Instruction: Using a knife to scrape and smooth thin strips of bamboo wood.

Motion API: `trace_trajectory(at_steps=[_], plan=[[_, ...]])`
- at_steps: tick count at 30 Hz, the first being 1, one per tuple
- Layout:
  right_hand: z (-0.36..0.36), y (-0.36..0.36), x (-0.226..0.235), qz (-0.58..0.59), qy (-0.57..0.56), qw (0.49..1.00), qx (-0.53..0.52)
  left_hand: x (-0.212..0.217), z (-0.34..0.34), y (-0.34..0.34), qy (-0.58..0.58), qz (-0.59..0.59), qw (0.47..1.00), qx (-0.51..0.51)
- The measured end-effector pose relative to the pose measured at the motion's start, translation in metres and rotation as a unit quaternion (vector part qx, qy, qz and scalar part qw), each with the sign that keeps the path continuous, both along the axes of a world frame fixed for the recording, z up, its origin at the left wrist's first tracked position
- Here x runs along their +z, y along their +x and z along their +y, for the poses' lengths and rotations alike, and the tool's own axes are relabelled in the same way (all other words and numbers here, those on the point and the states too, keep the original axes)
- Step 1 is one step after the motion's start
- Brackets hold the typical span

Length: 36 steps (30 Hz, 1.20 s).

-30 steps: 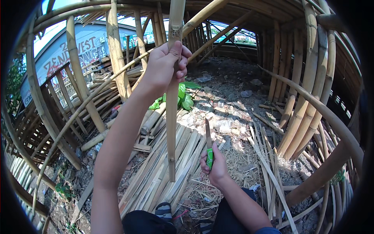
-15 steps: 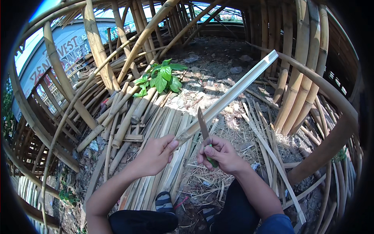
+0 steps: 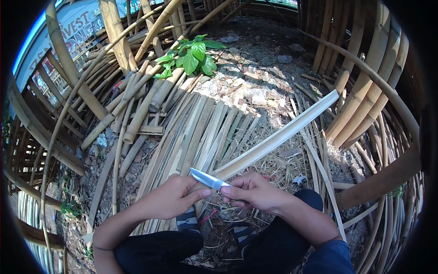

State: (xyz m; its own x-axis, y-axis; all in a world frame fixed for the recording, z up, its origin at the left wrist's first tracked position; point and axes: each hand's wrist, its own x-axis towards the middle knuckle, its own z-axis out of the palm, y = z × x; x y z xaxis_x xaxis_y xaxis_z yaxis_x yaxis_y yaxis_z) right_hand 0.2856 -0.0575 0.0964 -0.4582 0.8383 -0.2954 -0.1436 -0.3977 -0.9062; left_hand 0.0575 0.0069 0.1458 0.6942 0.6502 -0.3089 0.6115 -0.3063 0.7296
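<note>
My left hand [image 3: 175, 197] is closed round the near end of a split bamboo strip [image 3: 278, 135]. The strip slants away to the upper right, its pale hollow inner side showing. In my right hand [image 3: 257, 192] is a knife [image 3: 207, 178], its handle mostly hidden by my fingers. The bright blade points left and lies across the strip close to my left thumb; whether the edge touches the bamboo I cannot tell. Both hands are close together above my knees.
Many split bamboo strips [image 3: 182, 141] lie on the ground ahead, left of middle. Beyond them grows a leafy green plant [image 3: 194, 57] beside stacked bamboo poles [image 3: 141, 109]. Upright bamboo posts [image 3: 365, 86] stand right. Shavings [image 3: 273, 166] litter the ground near a bent pole [image 3: 369, 75].
My right hand has brought the knife down and left, its blade turning from upright to pointing left across the strip. The strip has tilted lower toward the right. The view has shifted downward.
</note>
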Motion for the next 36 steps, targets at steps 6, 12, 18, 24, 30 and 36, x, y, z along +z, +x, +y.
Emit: trace_trajectory(at_steps=[6,12,18,24,30,36], plan=[[0.002,0.007,0.000,-0.050,0.012,0.998,-0.029,-0.017,0.003,-0.019,-0.095,-0.035,0.994,0.030],[0.014,0.053,0.004,-0.040,-0.022,0.988,-0.147,-0.026,0.004,-0.038,-0.117,-0.041,0.991,0.051],[0.005,0.011,-0.012,-0.027,-0.078,0.996,0.044,-0.023,-0.001,-0.024,-0.129,-0.035,0.989,0.065],[0.001,0.006,-0.007,0.007,-0.059,0.997,0.051,-0.022,-0.005,-0.010,-0.076,-0.028,0.995,0.056],[-0.006,0.004,0.005,-0.072,-0.016,0.997,0.008,-0.024,-0.008,-0.018,-0.061,-0.010,0.997,0.049],[0.006,0.061,0.004,-0.051,-0.018,0.989,-0.141,-0.020,-0.008,-0.029,-0.053,0.019,0.997,0.054]])
